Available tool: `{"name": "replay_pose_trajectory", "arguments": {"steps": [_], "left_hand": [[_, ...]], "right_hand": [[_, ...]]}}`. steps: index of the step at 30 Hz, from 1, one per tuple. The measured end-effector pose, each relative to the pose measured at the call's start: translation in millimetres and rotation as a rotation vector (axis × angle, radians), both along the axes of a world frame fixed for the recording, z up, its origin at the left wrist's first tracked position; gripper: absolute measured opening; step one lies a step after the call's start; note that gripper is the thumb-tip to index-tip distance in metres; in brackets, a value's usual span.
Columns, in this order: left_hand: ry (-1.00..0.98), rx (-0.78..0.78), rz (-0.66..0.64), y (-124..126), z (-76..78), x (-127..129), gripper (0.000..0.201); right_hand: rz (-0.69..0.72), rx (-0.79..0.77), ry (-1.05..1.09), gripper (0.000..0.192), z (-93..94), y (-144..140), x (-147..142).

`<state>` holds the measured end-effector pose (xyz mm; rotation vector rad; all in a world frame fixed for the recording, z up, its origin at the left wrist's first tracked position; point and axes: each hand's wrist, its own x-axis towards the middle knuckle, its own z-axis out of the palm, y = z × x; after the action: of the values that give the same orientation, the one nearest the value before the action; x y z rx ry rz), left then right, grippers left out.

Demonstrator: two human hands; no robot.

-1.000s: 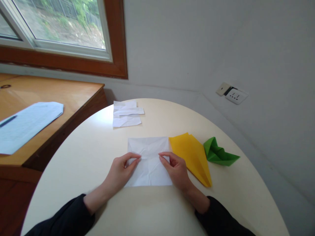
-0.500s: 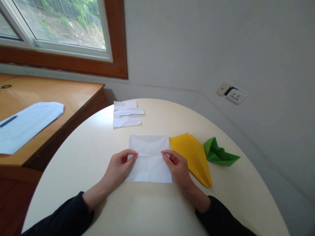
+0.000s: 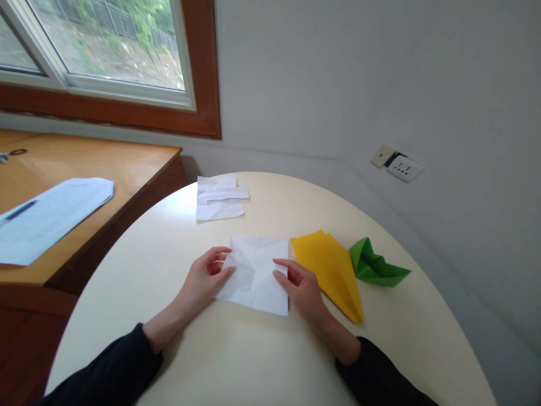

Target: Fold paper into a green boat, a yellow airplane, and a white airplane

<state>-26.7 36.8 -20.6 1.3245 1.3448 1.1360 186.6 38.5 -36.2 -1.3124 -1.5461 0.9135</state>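
Note:
A creased white sheet of paper (image 3: pixel 256 282) lies on the round table in front of me, its left and right edges slightly lifted or bent. My left hand (image 3: pixel 208 270) is at the sheet's left edge, thumb resting on it, with the fingers apart. At the right edge my right hand (image 3: pixel 300 285) reaches over the paper, index finger and thumb separated by a small gap. Neither hand grips the sheet. A folded yellow paper (image 3: pixel 332 270) sits just beyond my right hand, and a green folded paper boat (image 3: pixel 376 265) stands farther right.
White paper pieces (image 3: pixel 222 197) lie near the far edge of the round table (image 3: pixel 236 361). To the left, a wooden desk (image 3: pixel 139 160) holds printed sheets (image 3: pixel 63 217), a pen (image 3: pixel 21 210) and partly visible scissors (image 3: pixel 17 152). A wall socket (image 3: pixel 404 168) is at the right.
Both hands have loosened from their pinches and their fingers have spread. The white sheet has turned slightly, its left edge now slanting. The view has shifted a little.

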Motion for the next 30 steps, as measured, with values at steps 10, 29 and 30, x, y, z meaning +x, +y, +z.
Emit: {"name": "replay_pose_trajectory", "arguments": {"steps": [10,29,30], "left_hand": [[0.392,0.289,0.007,-9,-7.0,4,0.017],[0.519,0.520,-0.024,-15,-6.0,17,0.027],[0.539,0.518,-0.030,-15,-6.6,17,0.029]], "right_hand": [[0.077,0.100,-0.250,0.040,5.5,-7,-5],[0.014,0.416,-0.419,0.036,9.5,-12,-37],[0.008,0.463,-0.473,0.037,11.0,-13,-38]]}}
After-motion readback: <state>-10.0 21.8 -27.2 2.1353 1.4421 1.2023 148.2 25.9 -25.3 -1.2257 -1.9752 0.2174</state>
